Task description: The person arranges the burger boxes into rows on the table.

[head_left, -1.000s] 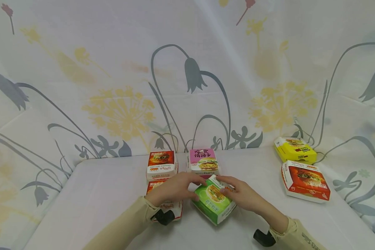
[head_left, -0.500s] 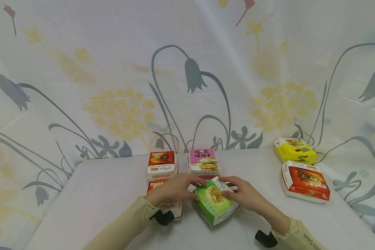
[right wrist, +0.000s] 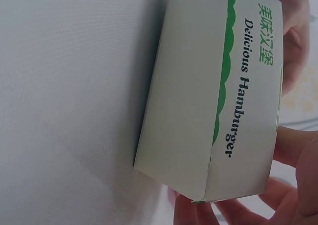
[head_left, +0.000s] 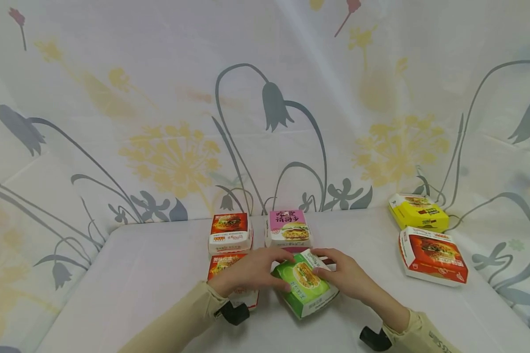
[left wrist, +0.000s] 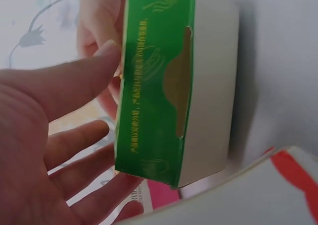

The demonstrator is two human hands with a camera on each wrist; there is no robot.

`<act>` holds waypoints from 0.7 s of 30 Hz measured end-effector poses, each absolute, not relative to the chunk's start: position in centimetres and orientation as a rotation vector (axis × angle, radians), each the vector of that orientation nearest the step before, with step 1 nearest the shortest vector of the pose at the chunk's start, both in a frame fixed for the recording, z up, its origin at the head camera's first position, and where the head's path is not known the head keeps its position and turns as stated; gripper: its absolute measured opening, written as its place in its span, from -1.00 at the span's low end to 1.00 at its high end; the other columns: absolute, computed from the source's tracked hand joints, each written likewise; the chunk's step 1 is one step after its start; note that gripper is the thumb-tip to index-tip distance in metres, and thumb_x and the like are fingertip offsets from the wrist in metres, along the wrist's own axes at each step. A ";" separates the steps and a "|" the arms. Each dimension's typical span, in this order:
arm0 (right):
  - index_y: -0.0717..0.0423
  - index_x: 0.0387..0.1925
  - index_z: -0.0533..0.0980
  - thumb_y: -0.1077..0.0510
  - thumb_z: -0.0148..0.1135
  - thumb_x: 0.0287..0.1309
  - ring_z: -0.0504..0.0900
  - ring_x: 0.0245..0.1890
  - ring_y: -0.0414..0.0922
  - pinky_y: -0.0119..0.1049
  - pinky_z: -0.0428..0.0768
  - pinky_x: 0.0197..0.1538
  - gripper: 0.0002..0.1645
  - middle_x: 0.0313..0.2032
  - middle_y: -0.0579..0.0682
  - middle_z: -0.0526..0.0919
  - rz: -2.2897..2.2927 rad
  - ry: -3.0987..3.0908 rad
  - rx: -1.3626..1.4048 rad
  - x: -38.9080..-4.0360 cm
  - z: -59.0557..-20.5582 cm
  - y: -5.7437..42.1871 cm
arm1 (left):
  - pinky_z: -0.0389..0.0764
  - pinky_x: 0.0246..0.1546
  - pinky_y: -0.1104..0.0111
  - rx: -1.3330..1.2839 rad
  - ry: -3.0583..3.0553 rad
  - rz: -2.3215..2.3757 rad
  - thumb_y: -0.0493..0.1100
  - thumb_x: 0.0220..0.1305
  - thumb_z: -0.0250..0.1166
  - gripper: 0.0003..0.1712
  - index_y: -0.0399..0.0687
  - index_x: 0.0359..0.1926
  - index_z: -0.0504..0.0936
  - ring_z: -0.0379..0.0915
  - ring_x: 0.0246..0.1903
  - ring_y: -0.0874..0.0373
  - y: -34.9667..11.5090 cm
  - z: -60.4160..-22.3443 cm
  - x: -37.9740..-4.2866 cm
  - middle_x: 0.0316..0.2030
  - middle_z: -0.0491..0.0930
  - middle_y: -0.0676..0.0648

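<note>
A green-and-white hamburger box (head_left: 306,287) lies at an angle at the front middle of the table, between both hands. My right hand (head_left: 346,274) grips its far right corner, thumb on the lid and fingers round the far side; in the right wrist view those fingers (right wrist: 238,210) curl past the end of the box. At its left edge is my left hand (head_left: 253,269), thumb (left wrist: 94,73) against the lid's edge and the other fingers loosely extended beyond. The box's green side, with a tab slot, faces the left wrist camera.
Two red-and-white burger boxes stand in a column at left, the rear one (head_left: 229,233) in full view, the front one (head_left: 221,263) partly under my left forearm. A pink burger box (head_left: 288,229) sits behind the green one. At right lie a yellow box (head_left: 419,212) and a red box (head_left: 433,255).
The green hamburger box has shifted slightly to the right and turned a little, with my right hand on it. My left thumb has moved further onto its lid.
</note>
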State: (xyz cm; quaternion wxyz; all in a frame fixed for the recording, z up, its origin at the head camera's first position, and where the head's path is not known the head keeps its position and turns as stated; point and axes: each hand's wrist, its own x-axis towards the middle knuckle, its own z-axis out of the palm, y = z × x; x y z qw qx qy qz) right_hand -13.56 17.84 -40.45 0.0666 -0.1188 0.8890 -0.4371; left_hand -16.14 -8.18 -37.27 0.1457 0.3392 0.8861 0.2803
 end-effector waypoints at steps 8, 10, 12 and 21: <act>0.13 0.27 0.48 0.03 0.36 0.24 0.52 0.12 0.10 0.01 0.57 0.10 -0.39 0.22 0.13 0.52 -1.341 2.661 -0.382 -14.0 -40.5 17.9 | 0.48 0.16 0.25 0.906 2.558 0.845 0.08 0.10 0.52 -0.40 0.22 0.19 0.59 0.45 0.13 0.22 -8.0 -37.7 -16.2 0.13 0.56 0.17; 0.15 0.28 0.47 0.02 0.38 0.22 0.52 0.14 0.12 0.00 0.57 0.12 -0.36 0.23 0.16 0.50 -1.352 2.647 -0.403 -14.1 -40.5 18.0 | 0.47 0.16 0.25 0.912 2.559 0.843 0.08 0.10 0.52 -0.40 0.23 0.19 0.59 0.44 0.14 0.24 -8.0 -37.8 -16.4 0.15 0.55 0.17; 0.16 0.30 0.45 0.01 0.38 0.21 0.49 0.19 0.16 0.00 0.56 0.14 -0.33 0.26 0.18 0.47 -1.364 2.627 -0.434 -14.2 -40.5 18.1 | 0.48 0.16 0.26 0.913 2.556 0.850 0.06 0.10 0.53 -0.41 0.25 0.18 0.60 0.44 0.13 0.26 -8.1 -37.9 -16.5 0.15 0.55 0.18; 0.14 0.30 0.46 0.02 0.41 0.18 0.41 0.27 0.25 0.08 0.52 0.18 -0.31 0.33 0.22 0.41 -1.381 2.562 -0.507 -14.6 -40.6 18.6 | 0.48 0.15 0.26 0.906 2.571 0.878 -0.02 0.11 0.53 -0.49 0.22 0.11 0.65 0.46 0.05 0.31 -8.2 -38.0 -16.9 0.09 0.59 0.21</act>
